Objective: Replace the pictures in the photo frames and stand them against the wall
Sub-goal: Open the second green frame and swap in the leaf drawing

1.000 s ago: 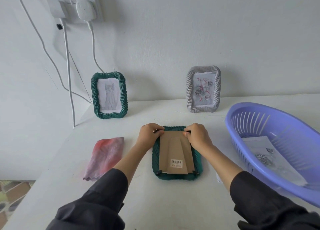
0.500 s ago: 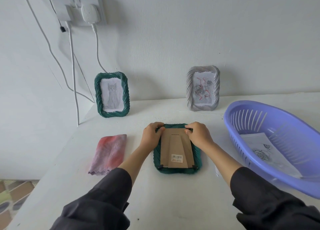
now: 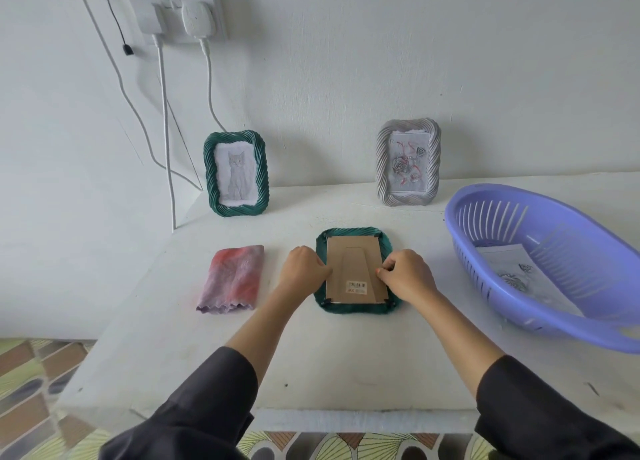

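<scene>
Left hand point(image 3: 303, 269) is resting at the left side of the face-down green frame point(image 3: 356, 309), with fingers curled over the rim and the thumb pressing on the edge of the cardboard backing point(image 3: 353, 262). Right hand point(image 3: 408, 274) is meeting the opposite side, its curled fingertips pinching at the right edge of the same backing; whether a retaining tab is sitting between them cannot be told. This frame is lying flat around the middle of the bench point(image 3: 346, 362), back uppermost. Its cardboard stand is lying flush and a barcode sticker point(image 3: 356, 285) is showing near the end closest to the person. Small dark clips are showing at the corners of the backing. Two further frames are standing upright at the far edge of the bench, against the wall. One is the green frame with a cat drawing point(image 3: 236, 174) at the far left corner. The other is the grey frame with a rose drawing point(image 3: 408, 162), further right along that edge. Near the left edge, a folded pink cloth point(image 3: 232, 278) is lying flat, just beside the left hand but apart from it. At the right edge, a purple basket point(image 3: 450, 224) is sitting with a printed sheet point(image 3: 512, 269) lying inside it. Dark sleeves are covering both forearms. On the wall above the far left corner, a socket point(image 3: 176, 9) is carrying plugs, with white cables hanging down.
</scene>
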### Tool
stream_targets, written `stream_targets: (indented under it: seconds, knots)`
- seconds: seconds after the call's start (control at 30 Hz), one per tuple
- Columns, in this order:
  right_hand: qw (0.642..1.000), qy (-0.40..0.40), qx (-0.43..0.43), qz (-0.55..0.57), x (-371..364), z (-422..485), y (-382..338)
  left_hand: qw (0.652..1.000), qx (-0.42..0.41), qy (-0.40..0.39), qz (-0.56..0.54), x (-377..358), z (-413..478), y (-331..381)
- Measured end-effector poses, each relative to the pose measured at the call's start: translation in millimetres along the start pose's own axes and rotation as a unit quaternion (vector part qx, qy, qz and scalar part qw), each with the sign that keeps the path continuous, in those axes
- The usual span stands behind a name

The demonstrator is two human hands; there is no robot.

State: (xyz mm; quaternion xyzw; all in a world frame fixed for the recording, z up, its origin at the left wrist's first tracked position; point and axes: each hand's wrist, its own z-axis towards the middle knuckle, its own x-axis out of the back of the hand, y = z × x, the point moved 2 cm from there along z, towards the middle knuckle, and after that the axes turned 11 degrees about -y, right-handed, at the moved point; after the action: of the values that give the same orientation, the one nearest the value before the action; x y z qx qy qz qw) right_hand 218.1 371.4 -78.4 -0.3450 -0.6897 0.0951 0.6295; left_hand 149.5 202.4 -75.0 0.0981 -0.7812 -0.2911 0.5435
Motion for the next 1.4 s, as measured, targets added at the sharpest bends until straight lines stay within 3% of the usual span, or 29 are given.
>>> stream_targets:
  seconds: [0.13,0.33,0.6,0.67,0.73,0.8,0.87,0.97,1.07,1.2,1.4]
  knots:
    - [1.000,-0.010,0.000,0.029,0,-3,2,1.000,0.002,-0.009,-0.026,-2,-11,1]
    - [0.995,-0.013,-0.007,0.096,13,-12,6,0.984,0.007,-0.016,-0.178,-3,-18,-6]
    - [0.977,0.165,0.136,0.005,58,-33,-49,0.960,-0.040,0.053,-0.270,14,-35,15]
    - [0.974,0.167,0.152,-0.035,59,-41,-66,0.942,-0.069,0.047,-0.324,18,-40,27]
    - [0.964,0.172,0.195,-0.056,54,-46,-80,0.898,-0.077,0.011,-0.433,23,-49,43]
    - [0.962,0.137,0.237,-0.004,48,-50,-91,0.856,-0.055,-0.023,-0.513,28,-50,51]
    - [0.958,0.062,0.269,0.073,40,-52,-100,0.844,-0.019,-0.034,-0.535,35,-46,49]
    - [0.943,-0.045,0.276,0.183,26,-43,-101,0.861,0.016,-0.026,-0.508,44,-41,33]
    - [0.941,-0.047,0.219,0.254,16,-31,-81,0.884,0.033,0.003,-0.466,46,-34,9]
    - [0.981,-0.015,0.121,0.151,-1,-17,-46,0.920,0.022,0.004,-0.391,33,-29,-12]
    - [0.993,-0.068,0.098,-0.003,-35,-6,-19,0.975,0.020,0.066,-0.211,-4,-23,-24]
